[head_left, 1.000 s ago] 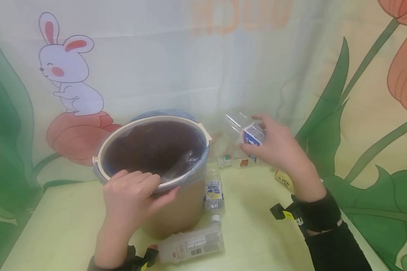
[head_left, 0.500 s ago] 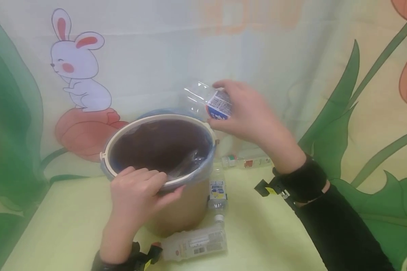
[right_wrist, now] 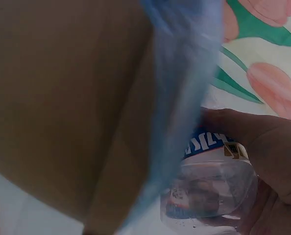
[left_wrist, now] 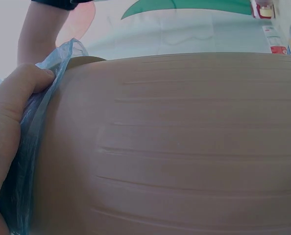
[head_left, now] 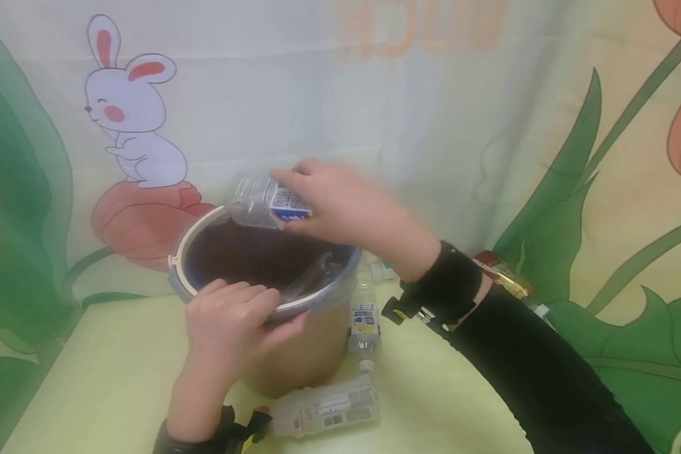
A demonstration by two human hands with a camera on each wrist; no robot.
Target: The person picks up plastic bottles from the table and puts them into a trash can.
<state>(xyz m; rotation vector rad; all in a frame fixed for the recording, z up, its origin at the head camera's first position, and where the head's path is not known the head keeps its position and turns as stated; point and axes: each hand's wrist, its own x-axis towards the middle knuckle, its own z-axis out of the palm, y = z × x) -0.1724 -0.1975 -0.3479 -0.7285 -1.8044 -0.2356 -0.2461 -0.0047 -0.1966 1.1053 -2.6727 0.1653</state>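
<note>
A brown bin [head_left: 301, 353] with a cream rim and a blue plastic liner [left_wrist: 37, 117] stands on the table. At its near rim my left hand [head_left: 227, 331] grips the edge, fingers over the top and thumb outside on the liner. My right hand [head_left: 340, 202] holds a clear plastic bottle [head_left: 252, 198] with a blue-and-white label, tilted over the bin's far side. In the right wrist view the bottle [right_wrist: 209, 191] shows beyond the liner, thumb across its label. Inside the bin, a clear plastic piece [head_left: 320, 268] lies near the right wall.
A clear labelled bottle [head_left: 365, 321] lies right of the bin, and a whitish bottle [head_left: 326, 408] lies in front of it. Behind the right forearm are another small bottle [head_left: 382, 271] and a red-and-gold package [head_left: 502, 274]. A printed curtain [head_left: 431, 113] hangs behind the table.
My right hand has carried the clear bottle up and leftward from the right side of the table to over the bin. My left hand keeps its grip on the rim.
</note>
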